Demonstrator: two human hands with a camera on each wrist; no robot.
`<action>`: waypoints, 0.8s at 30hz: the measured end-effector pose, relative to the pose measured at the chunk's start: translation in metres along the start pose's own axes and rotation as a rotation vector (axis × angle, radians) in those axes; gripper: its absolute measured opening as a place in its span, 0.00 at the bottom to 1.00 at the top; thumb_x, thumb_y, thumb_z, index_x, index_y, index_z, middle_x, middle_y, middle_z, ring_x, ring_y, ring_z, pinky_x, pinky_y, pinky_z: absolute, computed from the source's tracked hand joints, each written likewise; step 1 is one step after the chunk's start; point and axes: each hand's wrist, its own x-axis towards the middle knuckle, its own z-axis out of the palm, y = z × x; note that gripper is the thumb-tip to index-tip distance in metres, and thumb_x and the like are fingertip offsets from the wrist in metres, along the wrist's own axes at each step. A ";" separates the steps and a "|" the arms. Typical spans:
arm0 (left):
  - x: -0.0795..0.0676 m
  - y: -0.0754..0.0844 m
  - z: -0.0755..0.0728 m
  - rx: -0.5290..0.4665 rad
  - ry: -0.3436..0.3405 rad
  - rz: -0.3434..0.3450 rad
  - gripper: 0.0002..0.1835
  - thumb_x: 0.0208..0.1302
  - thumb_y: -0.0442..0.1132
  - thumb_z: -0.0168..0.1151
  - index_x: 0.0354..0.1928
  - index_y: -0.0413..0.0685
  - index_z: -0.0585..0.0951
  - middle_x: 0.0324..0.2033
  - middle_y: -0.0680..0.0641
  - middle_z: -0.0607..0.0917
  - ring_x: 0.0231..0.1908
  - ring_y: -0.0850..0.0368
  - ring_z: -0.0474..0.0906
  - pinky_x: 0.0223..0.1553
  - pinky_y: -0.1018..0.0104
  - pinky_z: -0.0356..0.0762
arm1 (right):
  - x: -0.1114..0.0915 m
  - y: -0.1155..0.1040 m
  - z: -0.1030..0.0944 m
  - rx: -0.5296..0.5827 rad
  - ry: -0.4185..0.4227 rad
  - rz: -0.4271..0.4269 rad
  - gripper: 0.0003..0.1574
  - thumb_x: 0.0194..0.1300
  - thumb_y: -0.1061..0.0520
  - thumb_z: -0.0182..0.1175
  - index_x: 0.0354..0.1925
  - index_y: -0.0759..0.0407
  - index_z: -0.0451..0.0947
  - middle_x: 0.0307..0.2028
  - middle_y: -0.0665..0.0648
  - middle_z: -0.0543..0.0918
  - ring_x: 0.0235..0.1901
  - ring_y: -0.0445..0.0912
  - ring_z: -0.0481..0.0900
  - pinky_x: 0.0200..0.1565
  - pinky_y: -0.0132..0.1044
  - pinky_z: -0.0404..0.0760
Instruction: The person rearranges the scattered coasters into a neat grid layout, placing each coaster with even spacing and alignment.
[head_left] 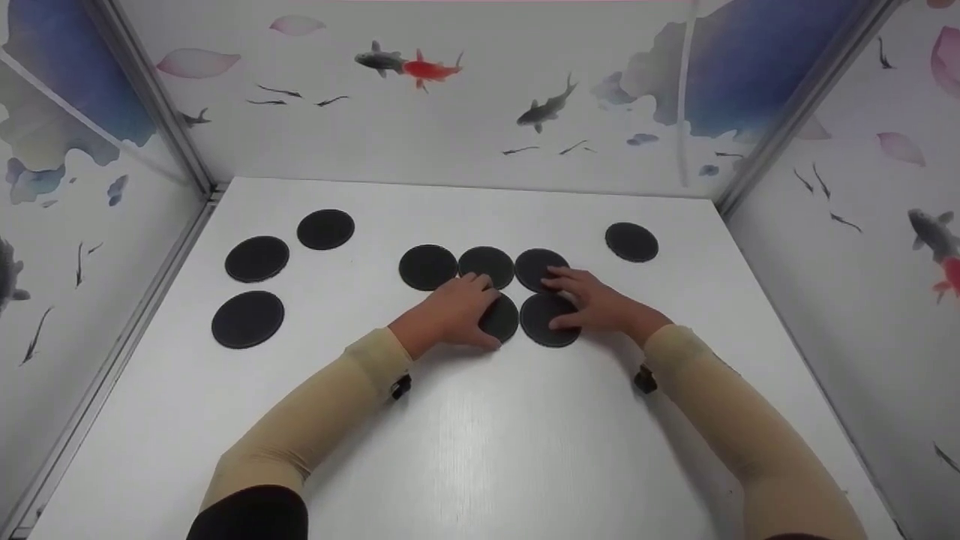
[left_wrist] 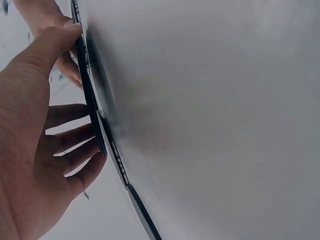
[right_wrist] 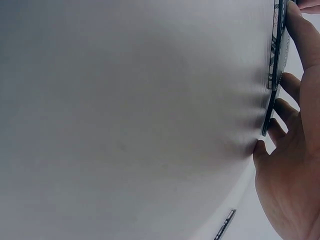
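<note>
My left hand [head_left: 456, 311] spans a flat black disc [head_left: 502, 319] in the front row, thumb at its near edge and fingers over its far side. In the left wrist view the thumb and fingers of this hand [left_wrist: 30, 120] hold that disc [left_wrist: 89, 95] by its edges. Close beside it lies a second front disc [head_left: 541, 319], touched by the thumb of my right hand [head_left: 604, 306]. The right fingers rest, spread, on the disc behind [head_left: 536, 268]. Two more discs, one at the middle [head_left: 484, 262] and one at the left [head_left: 427, 268], continue that back row.
Three loose black discs lie at the left of the white table [head_left: 480, 450]: a near one [head_left: 247, 320], a middle one [head_left: 256, 259] and a far one [head_left: 325, 229]. Another disc [head_left: 631, 242] lies at the back right. Fish-printed panels [head_left: 480, 112] enclose the table's back and sides.
</note>
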 end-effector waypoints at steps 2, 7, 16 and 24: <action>0.001 0.000 0.002 0.007 -0.007 -0.006 0.48 0.63 0.71 0.75 0.73 0.44 0.79 0.65 0.41 0.79 0.61 0.45 0.76 0.64 0.48 0.81 | 0.000 0.000 0.000 -0.004 -0.004 -0.001 0.57 0.68 0.36 0.79 0.85 0.47 0.67 0.88 0.54 0.53 0.87 0.59 0.48 0.83 0.62 0.53; 0.004 0.000 0.007 0.009 -0.012 -0.012 0.46 0.63 0.70 0.75 0.72 0.44 0.80 0.61 0.43 0.79 0.58 0.46 0.76 0.62 0.49 0.82 | 0.000 -0.001 0.001 -0.009 -0.013 -0.003 0.58 0.68 0.35 0.78 0.86 0.47 0.66 0.88 0.55 0.53 0.87 0.59 0.47 0.83 0.62 0.52; 0.003 0.000 0.005 -0.022 -0.036 -0.024 0.48 0.64 0.70 0.74 0.75 0.46 0.78 0.68 0.41 0.77 0.65 0.45 0.75 0.67 0.48 0.79 | -0.001 -0.002 0.001 -0.023 -0.010 0.001 0.58 0.68 0.36 0.79 0.85 0.49 0.66 0.88 0.56 0.53 0.87 0.60 0.48 0.83 0.61 0.53; 0.001 0.000 0.003 -0.059 -0.058 -0.020 0.48 0.66 0.69 0.73 0.78 0.47 0.76 0.74 0.40 0.75 0.69 0.42 0.73 0.70 0.47 0.77 | -0.002 -0.004 0.000 -0.007 -0.012 0.023 0.58 0.67 0.34 0.79 0.85 0.47 0.66 0.88 0.54 0.53 0.87 0.58 0.46 0.83 0.62 0.52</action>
